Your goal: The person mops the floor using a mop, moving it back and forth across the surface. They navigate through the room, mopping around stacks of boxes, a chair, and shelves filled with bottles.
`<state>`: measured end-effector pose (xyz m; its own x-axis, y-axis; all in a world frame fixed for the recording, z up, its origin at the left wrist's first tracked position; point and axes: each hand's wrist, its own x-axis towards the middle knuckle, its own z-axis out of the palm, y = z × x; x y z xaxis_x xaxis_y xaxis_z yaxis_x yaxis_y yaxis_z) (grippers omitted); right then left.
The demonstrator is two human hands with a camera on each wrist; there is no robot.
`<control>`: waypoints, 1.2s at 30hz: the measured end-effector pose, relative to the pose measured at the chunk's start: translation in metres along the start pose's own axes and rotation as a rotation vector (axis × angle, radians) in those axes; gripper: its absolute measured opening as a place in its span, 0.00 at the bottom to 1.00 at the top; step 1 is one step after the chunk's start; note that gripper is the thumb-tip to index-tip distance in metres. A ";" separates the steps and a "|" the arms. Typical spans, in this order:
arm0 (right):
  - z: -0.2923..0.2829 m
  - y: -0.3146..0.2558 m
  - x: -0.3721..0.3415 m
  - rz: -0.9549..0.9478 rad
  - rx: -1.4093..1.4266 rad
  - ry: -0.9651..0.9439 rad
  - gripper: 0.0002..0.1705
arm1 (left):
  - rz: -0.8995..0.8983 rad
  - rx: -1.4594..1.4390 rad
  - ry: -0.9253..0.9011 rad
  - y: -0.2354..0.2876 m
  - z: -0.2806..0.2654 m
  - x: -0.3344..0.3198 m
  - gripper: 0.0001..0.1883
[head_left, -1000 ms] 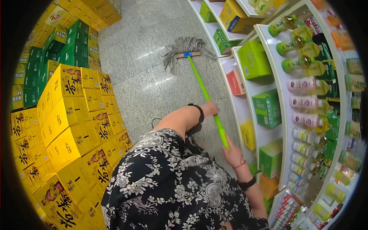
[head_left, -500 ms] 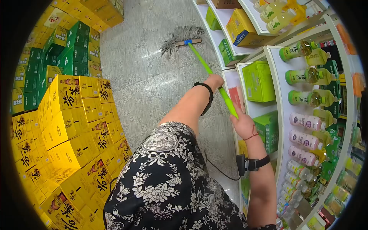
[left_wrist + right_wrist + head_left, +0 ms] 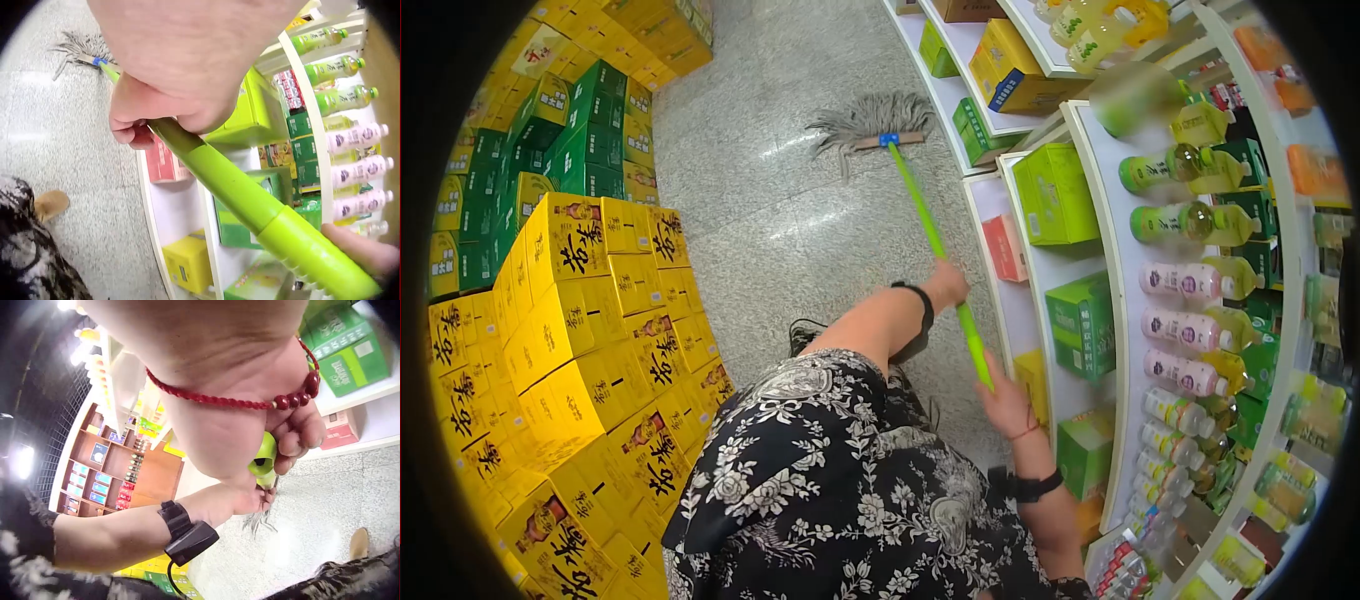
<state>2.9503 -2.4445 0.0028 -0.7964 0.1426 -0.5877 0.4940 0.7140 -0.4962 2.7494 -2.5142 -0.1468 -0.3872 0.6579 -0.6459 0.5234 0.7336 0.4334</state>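
A mop with grey string strands [image 3: 870, 118] lies on the floor ahead, its bright green handle [image 3: 917, 203] slanting back toward me. My left hand [image 3: 945, 285] grips the handle partway along; the left wrist view shows its fingers [image 3: 134, 134] curled round the shaft. Higher up, near the handle's end, my right hand [image 3: 1007, 400] holds it. A red beaded bracelet [image 3: 212, 402] circles that wrist. In the right wrist view, the hollow tip of the handle [image 3: 265, 456] pokes out between the right thumb side and the curled fingers.
Stacked yellow cartons [image 3: 565, 340] and green cartons [image 3: 590, 130] line the left of the aisle. On the right, white shelves [image 3: 1105, 290] hold boxes and bottled drinks [image 3: 1180, 325] close to my right arm. Grey speckled floor [image 3: 770, 230] runs between them.
The mop head slid forward along the floor by half a second ago, then came back toward me. Both hands reached out and drew back with the handle, keeping their grip.
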 end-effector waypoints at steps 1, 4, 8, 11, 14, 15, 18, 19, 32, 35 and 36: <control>0.006 0.004 -0.021 -0.003 -0.004 0.008 0.35 | 0.003 0.002 0.009 0.009 0.017 -0.008 0.27; 0.025 0.020 -0.085 -0.015 0.016 0.022 0.36 | 0.096 0.056 -0.128 0.042 0.072 -0.025 0.29; 0.055 0.057 -0.166 -0.068 0.037 0.088 0.36 | 0.220 0.289 -0.200 0.093 0.138 -0.061 0.14; 0.072 0.081 -0.222 -0.057 0.057 0.109 0.35 | 0.261 0.345 -0.279 0.127 0.193 -0.069 0.13; 0.092 0.105 -0.280 0.037 0.081 0.062 0.35 | 0.210 0.150 -0.399 0.160 0.238 -0.099 0.14; 0.098 0.112 -0.298 0.055 0.096 0.048 0.35 | 0.140 -0.050 -0.420 0.168 0.247 -0.114 0.16; 0.101 0.118 -0.345 0.048 0.101 0.083 0.34 | 0.078 -0.472 -0.407 0.189 0.256 -0.165 0.20; 0.101 0.122 -0.357 0.016 0.108 0.091 0.34 | 0.078 -0.471 -0.407 0.196 0.245 -0.186 0.20; 0.092 0.175 -0.314 -0.012 0.035 0.115 0.34 | -0.070 -0.633 -0.332 0.209 0.252 -0.125 0.20; 0.077 0.171 -0.244 -0.094 0.045 0.166 0.34 | -0.198 -0.539 -0.059 0.188 0.235 -0.075 0.20; 0.074 0.175 -0.218 -0.105 0.049 0.163 0.34 | -0.275 -0.541 0.171 0.179 0.233 -0.055 0.22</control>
<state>3.2361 -2.4013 -0.0029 -0.8886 0.1812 -0.4215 0.4183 0.6972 -0.5821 3.0412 -2.4587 -0.1800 -0.5927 0.4177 -0.6886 -0.0533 0.8328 0.5510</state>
